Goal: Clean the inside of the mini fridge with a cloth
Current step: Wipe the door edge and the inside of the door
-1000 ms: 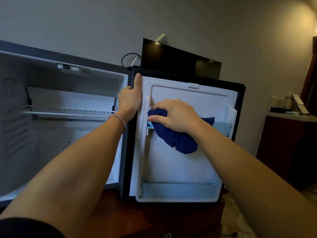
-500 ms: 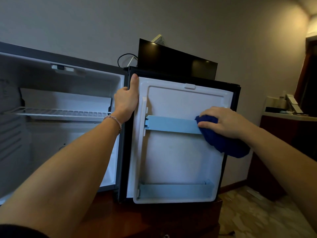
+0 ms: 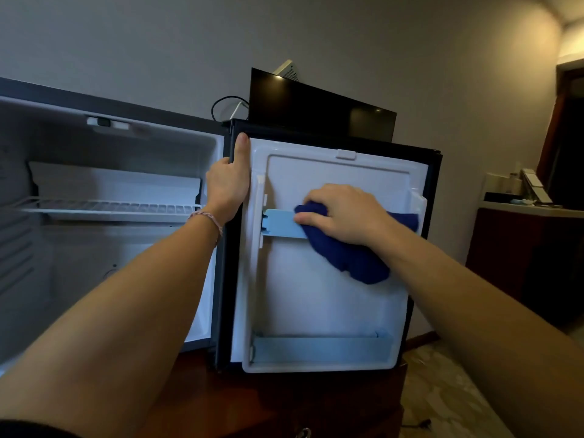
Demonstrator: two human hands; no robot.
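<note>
Mini fridge [image 3: 104, 216] standing open on a dark wooden cabinet [image 3: 284, 403], with its door [image 3: 331, 295] swung fully out to the right of the cavity; the door serves here as the landmark. The left hand [image 3: 228, 184] grips the door's hinge-side edge, thumb laid upward along it and fingers wrapped behind, steadying the panel. The right hand [image 3: 343, 213] presses a dark blue cloth [image 3: 347, 254] against the upper door rail [image 3: 279, 223], a pale blue bar running across the middle of the door; the fingers curl over the bunched cloth and hold it, while a loose fold hangs below the rail onto the white liner. Judged from this position, the wiping is at the door stage: the rail is being worked, and its left end lies bare just beside the cloth. The lower door bin [image 3: 319, 349] at the foot of the door and the liner between the two rails show no cloth on them. To the left of the door, the cavity with its wire shelf [image 3: 104, 207] holds nothing; whether it is already wiped cannot be told. A black screen [image 3: 319, 105] stands behind the door's top edge.
</note>
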